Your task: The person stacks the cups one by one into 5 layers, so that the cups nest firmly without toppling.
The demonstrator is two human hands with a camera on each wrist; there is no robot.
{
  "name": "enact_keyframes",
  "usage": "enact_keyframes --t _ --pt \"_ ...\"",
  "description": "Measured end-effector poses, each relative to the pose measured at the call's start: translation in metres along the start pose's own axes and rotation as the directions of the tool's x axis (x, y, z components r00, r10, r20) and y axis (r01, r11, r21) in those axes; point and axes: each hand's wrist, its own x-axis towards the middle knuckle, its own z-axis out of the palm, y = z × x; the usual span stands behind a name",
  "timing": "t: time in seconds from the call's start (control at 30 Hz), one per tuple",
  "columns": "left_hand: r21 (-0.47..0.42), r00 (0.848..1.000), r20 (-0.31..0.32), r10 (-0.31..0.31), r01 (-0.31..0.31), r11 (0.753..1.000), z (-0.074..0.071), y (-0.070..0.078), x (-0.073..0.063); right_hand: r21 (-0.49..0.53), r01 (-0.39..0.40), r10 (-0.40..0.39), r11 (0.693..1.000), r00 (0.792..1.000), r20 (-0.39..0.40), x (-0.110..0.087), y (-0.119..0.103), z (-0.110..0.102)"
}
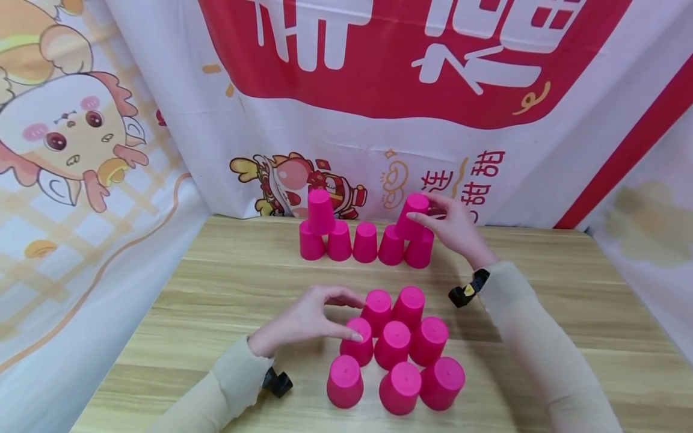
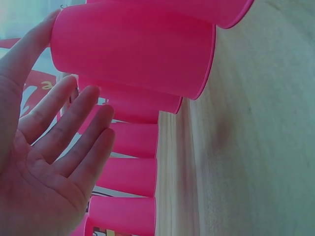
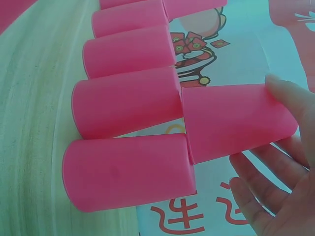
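My right hand (image 1: 452, 225) grips an upside-down pink cup (image 3: 236, 120) near its narrow top, thumb on one side and fingers on the other. That cup's rim rests over the two rightmost cups of the back row, bridging a cup (image 3: 130, 172) and its neighbour (image 3: 128, 101). Another upper cup (image 1: 321, 212) stands over the two leftmost cups of that row. Nearer, my left hand (image 1: 308, 319) reaches to a front cluster, its thumb at the top of a pink cup (image 1: 357, 341). In the left wrist view its fingers (image 2: 64, 118) extend loosely beside this cup.
Around the left hand stand several more upside-down pink cups, among them a front-left cup (image 1: 344, 382) and a front-right cup (image 1: 443, 383). A printed cloth (image 1: 346, 138) hangs just behind the back row. The wooden table (image 1: 233, 282) extends to both sides.
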Motion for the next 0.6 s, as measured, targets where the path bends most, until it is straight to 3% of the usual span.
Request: enact_keyframes --t 0.4,0.6 --pt "0.054 0.997 0.082 -0.007 0.002 0.999 -0.002 0.002 -0.002 0.002 0.022 -0.022 1.000 1.000 -0.012 -0.005 0.006 0.002" --pt "0.112 0.995 0.103 0.003 -0.015 0.994 -0.001 0.002 -0.003 0.068 0.122 -0.115 0.990 0.988 -0.103 -0.023 0.004 -0.002"
